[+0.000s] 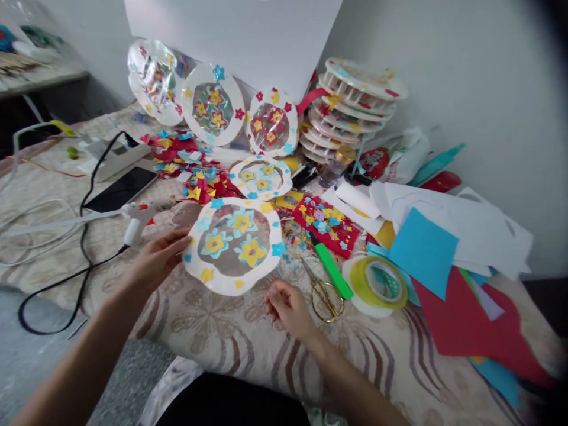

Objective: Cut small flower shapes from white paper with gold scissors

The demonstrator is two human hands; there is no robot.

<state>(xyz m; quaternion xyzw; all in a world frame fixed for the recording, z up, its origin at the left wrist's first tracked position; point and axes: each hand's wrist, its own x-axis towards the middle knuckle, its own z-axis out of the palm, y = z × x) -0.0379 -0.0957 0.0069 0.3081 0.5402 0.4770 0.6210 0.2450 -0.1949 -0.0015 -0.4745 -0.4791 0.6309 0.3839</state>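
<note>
Pinches with left hand [166,253], well apart from right hand [286,302], itself curled with nothing visible in its grasp, above the front part of a cloth-covered tabletop [213,331]. Near the tabletop's back right corner, risks toppling a tall stack of decorated tiers [352,112] with any hard knock from below. Toward the middle of the front edge, grips a scalloped white panel [233,245] by its left rim only; cannot tell whether resting it partly on the cloth. Could bend that rim or buckle the clear window through so one-sided a hold, without visible support from right hand, just beside the lower right rim. Could shove a smaller panel [261,177] toward the back edge by pushing forward. Toward the left edge, risks dragging a white glue gun [138,222] through a forearm snagging its dark cord [31,325], looped past the front edge; also risks a burn, if hot. On the right, could scratch the window against gold-handled scissors [326,299] by sliding sideways. Might also pick up tiny paper scraps [293,234] on any tacky glue.
</note>
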